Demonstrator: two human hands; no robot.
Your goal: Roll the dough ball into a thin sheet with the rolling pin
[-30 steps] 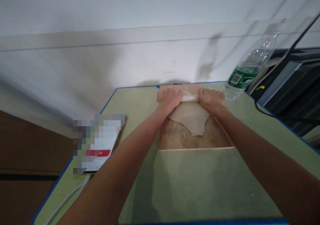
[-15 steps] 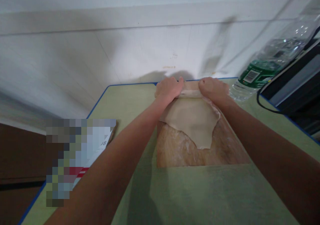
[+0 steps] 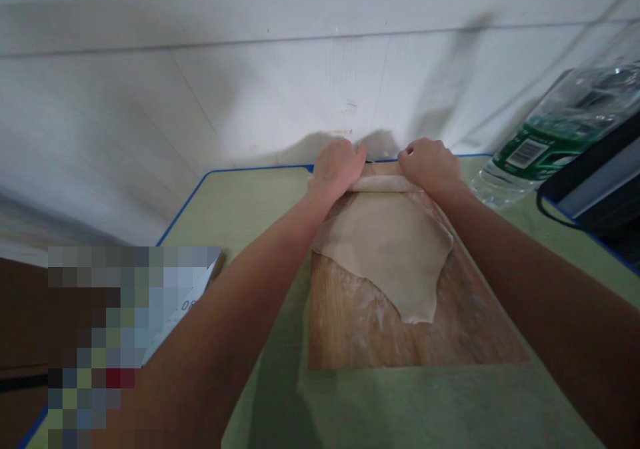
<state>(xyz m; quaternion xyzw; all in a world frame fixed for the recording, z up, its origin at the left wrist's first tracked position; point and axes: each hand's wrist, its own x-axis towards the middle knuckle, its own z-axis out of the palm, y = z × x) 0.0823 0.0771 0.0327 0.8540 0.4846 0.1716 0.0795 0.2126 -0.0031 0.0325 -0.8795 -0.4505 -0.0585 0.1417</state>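
Observation:
A pale, floury rolling pin (image 3: 385, 184) lies crosswise near the far end of a wooden board (image 3: 350, 336). My left hand (image 3: 340, 166) is closed over its left part, and my right hand (image 3: 431, 164) is closed over the right part, its thumb pointing inward. Between my forearms, a thin sheet of dough (image 3: 385, 249) with an uneven outline spreads over the board. Its near end narrows to a blunt tip, and its far edge meets the pin. Flour streaks the bare wood. The fingers' undersides are hidden.
The board rests on a green table (image 3: 250, 202) with blue edging, against a white wall (image 3: 280, 102). A clear bottle with a green label (image 3: 527, 149) stands right of my right hand, beside a dark object with a cable (image 3: 560, 219). A partly pixelated packet (image 3: 175, 316) lies left.
The pin and both hands remain near the board's far end. The dough sheet shows wider and flatter, its right edge no longer bunched. The view has shifted slightly.

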